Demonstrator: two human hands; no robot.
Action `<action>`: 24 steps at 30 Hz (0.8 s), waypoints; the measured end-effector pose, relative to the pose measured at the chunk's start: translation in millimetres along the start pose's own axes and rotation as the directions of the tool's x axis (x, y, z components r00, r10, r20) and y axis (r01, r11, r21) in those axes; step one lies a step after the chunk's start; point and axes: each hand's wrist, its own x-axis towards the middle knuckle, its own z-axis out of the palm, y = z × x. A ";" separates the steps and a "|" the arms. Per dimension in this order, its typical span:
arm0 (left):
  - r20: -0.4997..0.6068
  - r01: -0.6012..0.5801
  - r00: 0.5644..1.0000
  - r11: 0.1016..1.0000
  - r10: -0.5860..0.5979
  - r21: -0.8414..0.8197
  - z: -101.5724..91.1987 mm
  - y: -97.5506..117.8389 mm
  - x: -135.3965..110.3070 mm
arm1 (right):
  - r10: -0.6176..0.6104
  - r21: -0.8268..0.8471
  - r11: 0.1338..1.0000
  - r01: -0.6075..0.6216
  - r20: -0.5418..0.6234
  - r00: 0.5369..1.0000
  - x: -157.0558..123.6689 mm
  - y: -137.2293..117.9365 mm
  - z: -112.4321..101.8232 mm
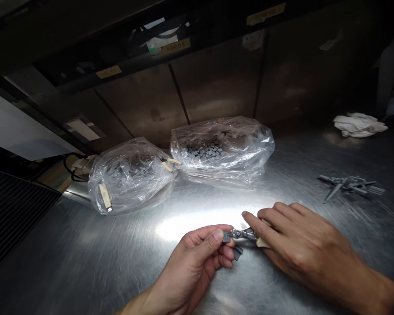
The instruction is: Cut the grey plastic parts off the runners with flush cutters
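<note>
A small grey plastic part (pixel 227 237) is sitting pinched between the thumb and fingers of the left hand (pixel 197 258), which is curled almost shut around it. Steel side cutters (pixel 244 234) are lying nearly level, their tip pointing left at the part and touching it or almost so, though I cannot tell which. The right hand (pixel 298 245) is closing around the cream handles (pixel 264 241). Beyond the left hand, two clear plastic bags (pixel 221 144) of grey pieces (pixel 205 153) are lying on the stainless worktop (pixel 85 245), while a grey plastic runner (pixel 350 186) and a white cloth (pixel 359 125) are resting farther right of it
</note>
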 end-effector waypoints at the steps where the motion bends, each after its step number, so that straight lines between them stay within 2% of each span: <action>1: -0.003 0.001 1.000 1.000 -0.001 0.002 -0.3 -0.3 0.1 | -0.003 -0.005 1.000 0.003 -0.001 1.000 -0.7 -0.4 0.4; 9: -0.010 0.007 1.000 1.000 -0.007 -0.007 -0.7 -1.0 0.8 | -0.049 -0.022 0.999 0.049 -0.010 0.999 -4.3 0.5 2.7; 24: -0.036 0.017 0.999 0.999 -0.016 0.028 1.1 -0.9 1.1 | -0.038 0.002 0.999 0.038 -0.019 0.999 -6.9 0.4 5.3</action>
